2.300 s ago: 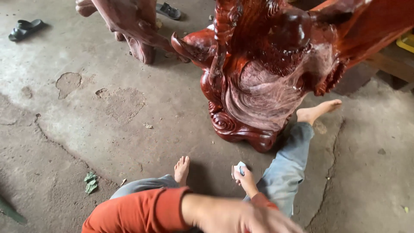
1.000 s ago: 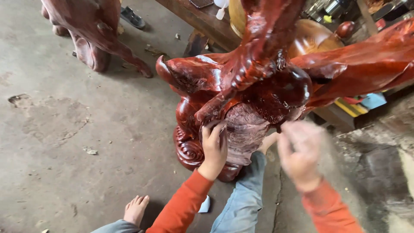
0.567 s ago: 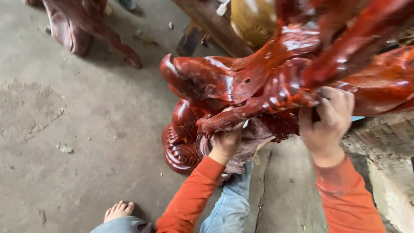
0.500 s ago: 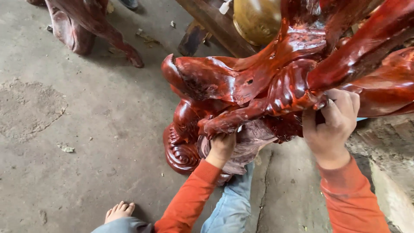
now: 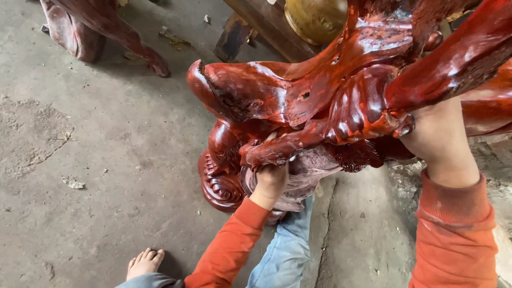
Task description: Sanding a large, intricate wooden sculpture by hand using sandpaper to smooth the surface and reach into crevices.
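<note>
Red-lacquered carved wooden sculpture (image 5: 320, 101) stands on the concrete floor (image 5: 96, 160). Left hand (image 5: 270, 178) grips its lower pale part, fingers curled; right hand (image 5: 437, 133) reaches behind a branch, fingers hidden.

concrete floor (image 5: 96, 160) — cracked | red carved sculpture (image 5: 298, 106) stands on it | bare foot (image 5: 143, 262)

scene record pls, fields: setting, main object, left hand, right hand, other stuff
setting: concrete floor, person seated, bare foot out
main object: glossy red wood carving, scroll base
left hand: pressed up under a carved limb; what is in its grip cannot be told
right hand: reaching up behind the carving, fingers hidden
other stuff: second carving top left, golden round piece behind
</note>
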